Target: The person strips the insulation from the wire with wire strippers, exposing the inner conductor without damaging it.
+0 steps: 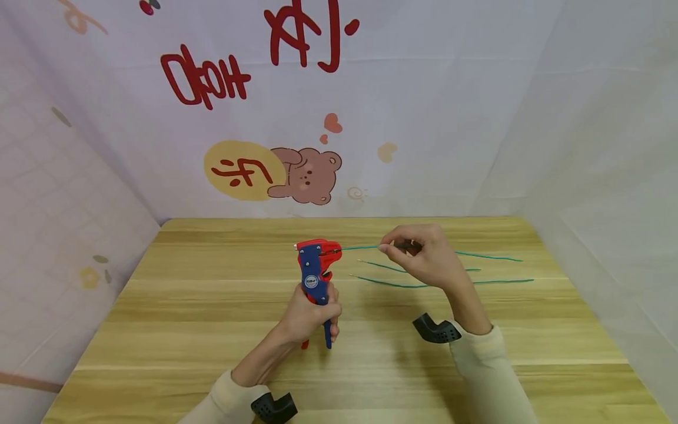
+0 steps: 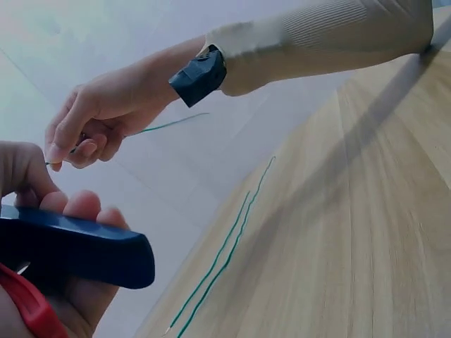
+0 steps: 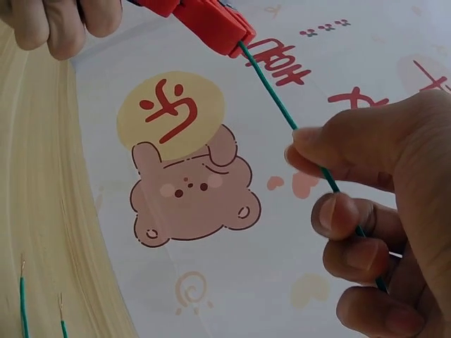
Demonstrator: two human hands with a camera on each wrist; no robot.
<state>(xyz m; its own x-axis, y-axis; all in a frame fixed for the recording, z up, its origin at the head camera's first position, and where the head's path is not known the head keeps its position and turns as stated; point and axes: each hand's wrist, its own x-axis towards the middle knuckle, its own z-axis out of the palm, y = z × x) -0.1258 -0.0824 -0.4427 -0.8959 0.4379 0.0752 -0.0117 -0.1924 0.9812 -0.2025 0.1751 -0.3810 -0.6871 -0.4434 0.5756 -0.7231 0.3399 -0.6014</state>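
Observation:
Upright in my left hand (image 1: 309, 315) is a red and blue wire stripper (image 1: 312, 265), its handles gripped in the palm and fingers. Its dark blue handle (image 2: 84, 246) fills the near part of the left wrist view. My right hand (image 1: 426, 253) pinches a green wire (image 3: 271, 86) between thumb and forefinger, the rest running past the other fingers. One end of this wire enters the stripper's red head (image 3: 218, 32), which hides its tip. The far end trails off to the right of the hand.
Two more green wires lie side by side on the wooden table (image 1: 185, 306): a nearer wire (image 1: 392, 284) and a farther wire (image 1: 381, 266), both with bare copper at their left ends. A printed white cloth (image 1: 434, 100) hangs behind the table.

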